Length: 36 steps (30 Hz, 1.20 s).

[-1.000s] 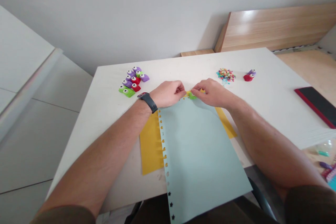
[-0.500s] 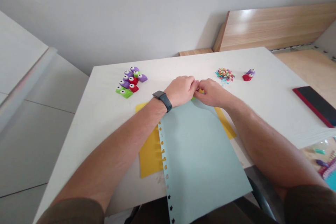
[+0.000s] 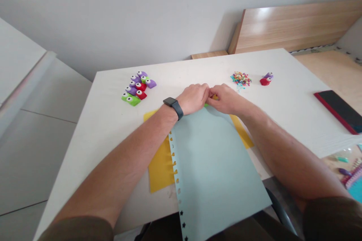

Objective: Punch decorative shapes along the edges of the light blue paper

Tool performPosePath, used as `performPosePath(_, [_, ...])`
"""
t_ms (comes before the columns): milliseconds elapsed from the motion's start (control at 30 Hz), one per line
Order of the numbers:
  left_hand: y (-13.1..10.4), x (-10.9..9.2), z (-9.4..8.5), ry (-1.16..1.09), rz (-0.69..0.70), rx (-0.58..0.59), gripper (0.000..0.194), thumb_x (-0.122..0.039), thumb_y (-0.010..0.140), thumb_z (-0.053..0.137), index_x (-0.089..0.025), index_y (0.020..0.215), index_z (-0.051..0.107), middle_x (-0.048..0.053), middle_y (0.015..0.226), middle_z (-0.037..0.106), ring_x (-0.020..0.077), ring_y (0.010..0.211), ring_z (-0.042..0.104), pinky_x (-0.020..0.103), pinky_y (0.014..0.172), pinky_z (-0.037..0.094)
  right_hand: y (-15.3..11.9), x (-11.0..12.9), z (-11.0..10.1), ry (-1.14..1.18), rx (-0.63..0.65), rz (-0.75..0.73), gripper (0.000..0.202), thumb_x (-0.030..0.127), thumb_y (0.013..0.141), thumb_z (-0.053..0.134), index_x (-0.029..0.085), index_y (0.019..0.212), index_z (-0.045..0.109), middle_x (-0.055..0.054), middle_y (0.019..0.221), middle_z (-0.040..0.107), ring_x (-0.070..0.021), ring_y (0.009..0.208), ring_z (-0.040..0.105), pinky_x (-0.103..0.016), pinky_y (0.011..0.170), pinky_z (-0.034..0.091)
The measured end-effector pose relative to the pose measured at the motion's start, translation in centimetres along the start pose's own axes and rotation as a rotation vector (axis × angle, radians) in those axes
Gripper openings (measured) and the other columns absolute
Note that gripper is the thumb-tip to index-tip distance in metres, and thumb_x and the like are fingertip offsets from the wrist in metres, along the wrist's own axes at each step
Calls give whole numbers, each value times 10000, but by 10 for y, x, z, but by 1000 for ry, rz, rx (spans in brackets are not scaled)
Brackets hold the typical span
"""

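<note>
My left hand [image 3: 194, 97], with a dark watch [image 3: 173, 105] on the wrist, and my right hand [image 3: 224, 98] meet at the far edge of a pale blue-grey sheet of paper [image 3: 215, 158]. Both are closed, fingertips pressed together around a green craft punch [image 3: 206, 105], mostly hidden, so only a sliver shows. Small shaped cutouts, stars among them, run down the sheet's left edge. Beneath it lies a yellow sheet [image 3: 160, 167], showing on both sides. The blue-grey sheet's near end hangs past the table edge.
On the white table [image 3: 93, 131], several purple, red and green craft punches [image 3: 135, 88] cluster at the left. A heap of colourful confetti [image 3: 241, 79] and two more punches [image 3: 266, 79] sit at the back right. A dark phone with a red edge [image 3: 341, 111] lies near the right side.
The view has shifted slightly. Both hands stay together at the sheet's far edge, with hardly any change in the fingers.
</note>
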<state>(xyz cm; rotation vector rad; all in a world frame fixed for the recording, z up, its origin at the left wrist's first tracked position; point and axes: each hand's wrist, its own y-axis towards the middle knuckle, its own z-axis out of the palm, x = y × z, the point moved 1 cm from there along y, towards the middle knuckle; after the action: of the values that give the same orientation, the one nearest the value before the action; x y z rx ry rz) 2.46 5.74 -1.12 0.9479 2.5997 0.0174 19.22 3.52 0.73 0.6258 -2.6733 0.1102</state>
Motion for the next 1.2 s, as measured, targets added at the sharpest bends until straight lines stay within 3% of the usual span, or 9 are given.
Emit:
performPosePath(433, [-1, 0, 4, 27, -19, -9, 374, -345, 1084, 284, -178, 1073, 619, 124, 944, 699, 256, 857, 653, 386, 795, 466, 3, -4, 4, -34, 13, -14, 259, 389, 933, 531, 207, 845, 693, -82, 900, 765, -232, 857, 690, -352, 904, 464])
performPosePath(867, [-1, 2, 7, 48, -44, -5, 376, -355, 1086, 281, -187, 1083, 617, 120, 957, 698, 252, 888, 657, 385, 824, 470, 1, -1, 2, 10, 30, 13, 229, 370, 931, 540, 205, 869, 686, -73, 915, 771, -214, 839, 683, -315, 816, 473])
performPosePath(1067, [-2, 1, -1, -105, -32, -27, 349, -333, 1075, 310, -199, 960, 611, 92, 926, 708, 226, 862, 656, 356, 805, 474, 1, 0, 1, 36, 15, -6, 266, 398, 951, 544, 208, 844, 696, -51, 875, 771, -197, 792, 677, -303, 768, 468])
performPosePath(1200, [-6, 2, -15, -187, -107, -13, 299, -325, 1054, 361, -200, 954, 614, 74, 919, 723, 210, 830, 654, 331, 729, 451, -1, 2, -1, 12, 16, -3, 299, 402, 969, 538, 202, 848, 723, -60, 900, 777, -196, 818, 679, -310, 804, 465])
